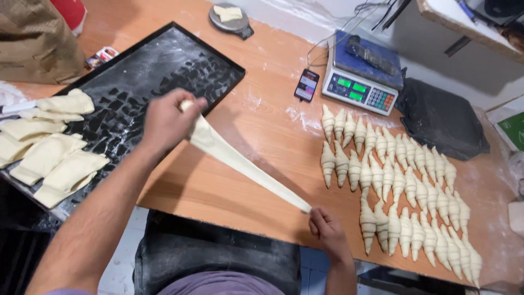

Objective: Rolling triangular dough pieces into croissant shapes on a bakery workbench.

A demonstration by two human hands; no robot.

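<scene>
Head view, looking straight down: I've got a long triangle of dough [245, 166] stretched in the air above the desk [240, 191]. My left hand [166, 120] has its grip closed around the wide end, up near the corner of the floured black tray [164, 60]. My right hand [327, 229] pinches the thin tip low at the near edge, so the strip runs taut on a slant between the two and hangs clear of the wood. Holding both ends looks like the way to keep it drawn long and even. Cut dough pieces [49, 158] are stacked on the tray's left side, within reach of my left arm. Rolled croissants [398, 186] sit in tidy rows on my right, tips aligned, just below the scale [360, 82] and phone [307, 84].
</scene>
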